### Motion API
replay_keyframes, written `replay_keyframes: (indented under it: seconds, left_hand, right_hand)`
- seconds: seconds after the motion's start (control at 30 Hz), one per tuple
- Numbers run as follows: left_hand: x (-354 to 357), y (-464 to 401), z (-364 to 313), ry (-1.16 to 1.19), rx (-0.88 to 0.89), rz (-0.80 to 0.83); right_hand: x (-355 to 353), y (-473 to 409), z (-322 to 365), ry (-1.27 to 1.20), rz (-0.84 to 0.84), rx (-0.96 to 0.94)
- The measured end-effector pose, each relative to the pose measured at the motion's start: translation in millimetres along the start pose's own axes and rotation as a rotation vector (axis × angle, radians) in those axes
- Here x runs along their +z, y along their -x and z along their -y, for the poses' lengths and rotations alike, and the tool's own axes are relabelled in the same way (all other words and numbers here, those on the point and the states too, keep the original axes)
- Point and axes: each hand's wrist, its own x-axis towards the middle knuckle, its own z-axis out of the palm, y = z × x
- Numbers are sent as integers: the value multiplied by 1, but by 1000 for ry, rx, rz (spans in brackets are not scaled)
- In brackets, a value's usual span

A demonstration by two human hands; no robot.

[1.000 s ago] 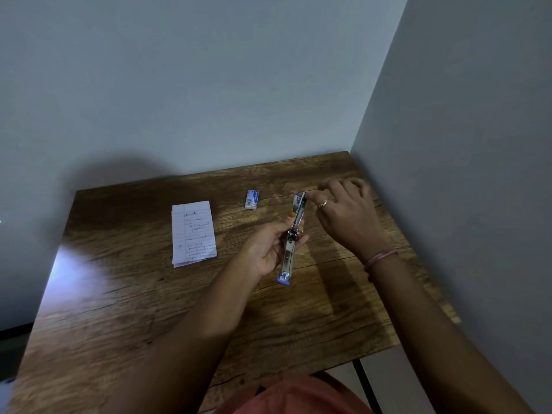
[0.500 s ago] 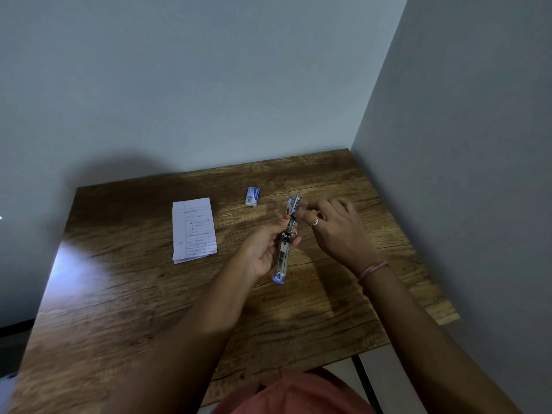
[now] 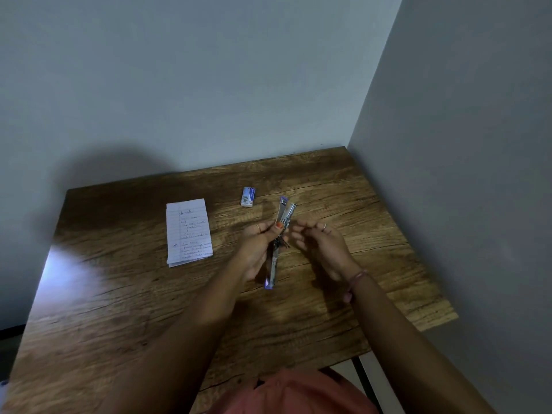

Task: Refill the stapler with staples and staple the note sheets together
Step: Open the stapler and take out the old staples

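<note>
Stapler [image 3: 277, 240] gripped open in left hand [image 3: 256, 249]; right hand [image 3: 321, 248] beside it.

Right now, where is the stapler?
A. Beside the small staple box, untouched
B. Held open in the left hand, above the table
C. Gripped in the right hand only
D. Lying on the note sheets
B: the left hand grips the opened stapler above the table, while the right hand is just beside it.
</note>
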Motion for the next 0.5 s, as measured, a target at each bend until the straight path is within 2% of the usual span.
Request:
replay_keyframes:
  seconds: [0.13, 0.23, 0.5]
  left_hand:
    - [-5, -5, 8, -82, 72, 16]
    - [-9, -10, 10, -256, 201, 5]
    - [-16, -23, -6, -682, 462, 45]
  right_hand:
    - [5, -2, 0, -156, 41, 51]
    - [8, -7, -1, -200, 44, 59]
    - [9, -20, -2, -95, 0, -11]
